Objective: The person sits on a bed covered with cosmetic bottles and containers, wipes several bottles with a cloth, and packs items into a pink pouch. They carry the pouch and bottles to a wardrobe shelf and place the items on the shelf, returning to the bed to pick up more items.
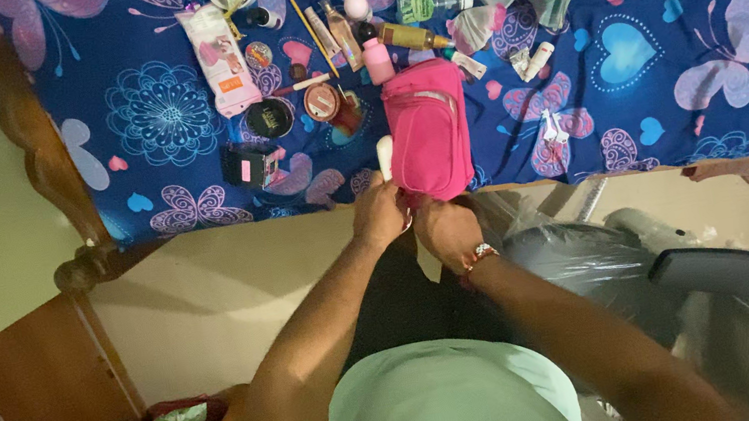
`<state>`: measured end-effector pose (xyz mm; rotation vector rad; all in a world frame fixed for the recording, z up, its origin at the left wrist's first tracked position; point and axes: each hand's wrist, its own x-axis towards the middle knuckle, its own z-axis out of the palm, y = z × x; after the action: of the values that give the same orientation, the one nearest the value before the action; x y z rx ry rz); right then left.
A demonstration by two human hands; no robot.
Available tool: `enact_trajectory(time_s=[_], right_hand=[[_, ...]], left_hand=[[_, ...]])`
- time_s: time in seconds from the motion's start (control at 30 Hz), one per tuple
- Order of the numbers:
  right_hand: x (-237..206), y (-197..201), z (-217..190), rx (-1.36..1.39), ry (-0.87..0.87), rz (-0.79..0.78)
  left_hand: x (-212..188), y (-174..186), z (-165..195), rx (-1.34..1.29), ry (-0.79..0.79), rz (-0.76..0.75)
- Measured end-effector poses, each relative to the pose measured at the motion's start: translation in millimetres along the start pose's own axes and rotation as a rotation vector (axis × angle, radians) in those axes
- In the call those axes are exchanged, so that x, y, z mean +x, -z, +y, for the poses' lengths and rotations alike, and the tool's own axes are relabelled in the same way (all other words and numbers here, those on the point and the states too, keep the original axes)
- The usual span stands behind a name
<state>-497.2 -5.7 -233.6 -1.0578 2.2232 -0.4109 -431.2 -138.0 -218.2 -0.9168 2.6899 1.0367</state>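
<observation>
Pink pouch (pixel 427 129), one; left hand (pixel 379 214), right hand (pixel 445 226) both clamped on it

The single head-worn camera looks steeply down from above the person's chest. It faces the blue butterfly-patterned bedsheet (pixel 677 79) beyond both hands, which sit mid-frame at arm's length.

On the bed we note a flat white-and-pink wipes pack (pixel 219 57) near the far edge. A small black box (pixel 248 167) with a pink label lies nearer us, left of the pink pouch. A green-labelled bottle (pixel 422 7) lies on its side beyond the pouch.
</observation>
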Motion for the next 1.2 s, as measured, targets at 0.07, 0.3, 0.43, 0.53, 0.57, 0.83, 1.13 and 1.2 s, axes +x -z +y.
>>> enact_trajectory(time_s=[0.07,0.3,0.43,0.53,0.57,0.83,1.13,1.2], right_hand=[[-3.8,4.7,4.0,-0.036,-0.019,-0.051],[-18.3,25.2,31.8,0.147,-0.036,0.09],[-34.5,28.9,34.3,0.332,-0.083,0.132],[-44.1,29.9,34.5,0.496,-0.097,0.11],[-44.9,29.5,34.4,0.553,-0.093,0.101],[-25.4,29.1,59.8,1.155,-0.115,0.043],[-33.4,62.5,127.7,1.26,-0.409,0.362],[-34.2,66.6,127.8,1.291,-0.402,0.361]], left_hand=[[-3.3,-1.2,-2.5,-0.003,0.068,-0.029],[-15.7,-0.5,-7.7,-0.109,0.051,0.149],[-23.6,24.8,-6.8,-0.121,0.06,0.167],[-28.8,46.3,0.0,-0.259,0.009,0.192],[-28.7,51.0,3.1,-0.319,-0.02,0.175],[9.8,10.9,44.1,-0.515,-0.064,-0.017],[30.7,-23.3,93.4,0.216,-0.073,0.11],[40.6,-26.2,99.9,0.282,-0.039,0.053]])
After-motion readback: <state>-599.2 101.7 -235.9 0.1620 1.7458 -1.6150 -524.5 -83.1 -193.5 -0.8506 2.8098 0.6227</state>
